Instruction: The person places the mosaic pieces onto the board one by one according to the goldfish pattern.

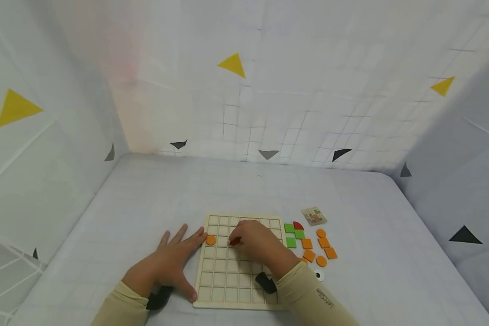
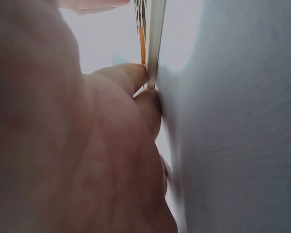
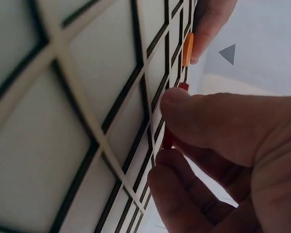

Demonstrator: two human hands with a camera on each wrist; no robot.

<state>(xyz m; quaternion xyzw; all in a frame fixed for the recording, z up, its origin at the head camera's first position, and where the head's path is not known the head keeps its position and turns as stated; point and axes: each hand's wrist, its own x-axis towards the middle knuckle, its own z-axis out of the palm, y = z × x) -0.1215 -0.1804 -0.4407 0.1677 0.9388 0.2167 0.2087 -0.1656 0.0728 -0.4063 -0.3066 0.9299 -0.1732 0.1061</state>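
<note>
A pale wooden grid board (image 1: pixel 219 294) lies flat on the table. My left hand (image 1: pixel 169 262) is spread on the board's left side, fingertips and thumb touching its edge. Close to those fingertips an orange round tile (image 1: pixel 210 240) sits in a left-column cell. Over the upper middle of the grid, my right hand (image 1: pixel 256 242) pinches a red tile (image 1: pixel 235 241) between thumb and fingers. In the right wrist view the red tile (image 3: pixel 168 138) is tilted against the grid surface and partly covered by the thumb, so its full shape is hidden.
Right of the board lie green square tiles (image 1: pixel 291 242), a red quarter-round tile (image 1: pixel 298 225), several orange tiles (image 1: pixel 330 252) and a white disc with a black centre (image 1: pixel 318 275). A small patterned card (image 1: pixel 314 216) lies behind them. White walls surround the table.
</note>
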